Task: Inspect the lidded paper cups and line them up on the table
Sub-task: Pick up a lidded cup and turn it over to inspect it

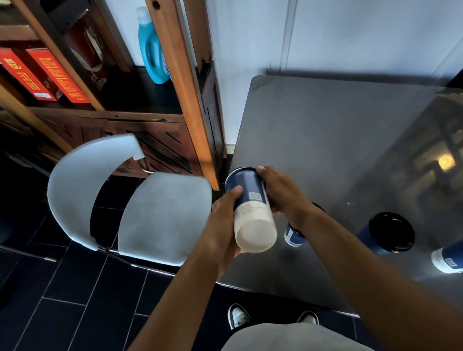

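Both my hands hold one blue and white paper cup, tipped so its white base faces me and its top points away. My left hand wraps its left side, and my right hand grips its right side near the top. The cup hangs over the left front corner of the grey metal table. Three more blue cups stand on the table: one mostly hidden under my right wrist, one with a black lid, and one cut off by the right edge.
A light grey chair stands to the left of the table. Behind it a wooden shelf holds red boxes and a blue bottle. A white wall runs behind the table. Dark tiled floor and my shoes show below.
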### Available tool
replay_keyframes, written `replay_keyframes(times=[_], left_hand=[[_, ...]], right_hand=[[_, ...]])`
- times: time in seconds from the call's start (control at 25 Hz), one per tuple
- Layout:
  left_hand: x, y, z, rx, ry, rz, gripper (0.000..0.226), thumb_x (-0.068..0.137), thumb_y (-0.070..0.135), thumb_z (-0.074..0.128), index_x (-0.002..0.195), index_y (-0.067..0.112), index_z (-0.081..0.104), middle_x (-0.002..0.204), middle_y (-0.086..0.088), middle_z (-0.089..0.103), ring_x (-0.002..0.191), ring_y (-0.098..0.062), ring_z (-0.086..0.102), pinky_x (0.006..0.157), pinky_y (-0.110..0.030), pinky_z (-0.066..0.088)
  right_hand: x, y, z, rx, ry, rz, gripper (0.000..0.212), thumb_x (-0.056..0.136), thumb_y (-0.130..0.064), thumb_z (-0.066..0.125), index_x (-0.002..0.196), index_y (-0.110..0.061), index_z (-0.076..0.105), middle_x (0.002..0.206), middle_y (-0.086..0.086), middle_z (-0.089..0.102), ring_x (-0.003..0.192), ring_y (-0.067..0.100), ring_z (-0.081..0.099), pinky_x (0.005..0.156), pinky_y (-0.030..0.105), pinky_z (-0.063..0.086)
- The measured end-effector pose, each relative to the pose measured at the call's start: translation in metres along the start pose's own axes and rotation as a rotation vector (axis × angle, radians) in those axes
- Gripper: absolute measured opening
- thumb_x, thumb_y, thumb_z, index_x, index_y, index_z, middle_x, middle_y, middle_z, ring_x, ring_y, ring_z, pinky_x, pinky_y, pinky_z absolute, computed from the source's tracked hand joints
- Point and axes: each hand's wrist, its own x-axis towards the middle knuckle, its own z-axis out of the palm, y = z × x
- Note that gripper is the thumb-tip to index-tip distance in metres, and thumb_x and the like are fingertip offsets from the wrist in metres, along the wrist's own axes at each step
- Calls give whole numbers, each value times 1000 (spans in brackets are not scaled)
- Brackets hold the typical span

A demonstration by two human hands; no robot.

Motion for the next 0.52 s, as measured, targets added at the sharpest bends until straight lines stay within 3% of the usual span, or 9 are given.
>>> replay_keyframes(times=[0.16,0.28,0.4,0.52], left_hand=[[-5,0,-3,-94,-80,-3,52,97,51,41,114,9,65,75,-13,69,61,-24,67,46,-27,49],[-6,-2,-3,-91,-94,18,51,99,51,38,107,10,68,76,-14,71,64,-24,68,49,-29,49],[-6,-2,-1,-36,-87,-16,53,98,55,38,112,12,67,79,-13,72,68,-26,68,54,-30,49],[-4,-2,-2,59,-19,-68,52,99,49,40,129,12,61,84,-12,73,65,-24,71,55,-35,55]], right_hand=[[-4,2,4,111,44,54,33,107,-37,37,84,-19,53,74,6,54,60,19,51,45,21,39],[-5,3,6,97,69,39,32,107,-36,37,84,-20,53,75,3,54,61,17,52,44,21,39],[-4,1,2,57,61,25,30,107,-37,36,89,-20,53,80,4,56,69,20,56,51,24,44],[0,1,-5,-38,48,-42,28,107,-36,40,90,-23,58,84,1,61,75,20,59,60,27,47]])
